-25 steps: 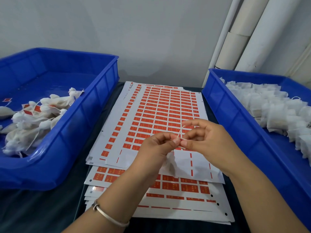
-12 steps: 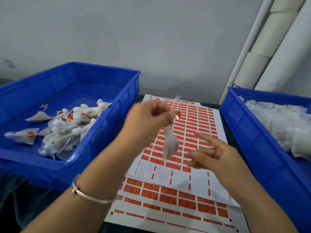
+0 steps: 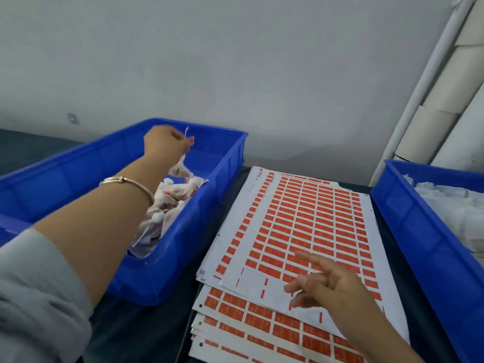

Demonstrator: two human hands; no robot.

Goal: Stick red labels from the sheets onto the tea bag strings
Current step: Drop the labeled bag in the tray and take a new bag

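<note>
the left hand (image 3: 165, 142) pinches a tea bag (image 3: 180, 167) by its string above the left blue bin (image 3: 183, 231), red label (image 3: 191, 140) attached. the right hand (image 3: 327, 284) hovers, fingers spread and empty, over the label sheets (image 3: 301, 218).

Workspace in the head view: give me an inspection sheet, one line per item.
Surface: dark table under bins and sheets.
Job's things: stack of label sheets, top sheet partly peeled near its front edge; labelled tea bag hanging over the left blue bin; finished bags piled inside; right blue bin of white tea bags.
Clutter: nothing seen.
Hands: left hand pinches the string by its red label; right hand open above the sheets.
Cables: nothing seen.
Surroundings: grey wall, white pipes at right.
</note>
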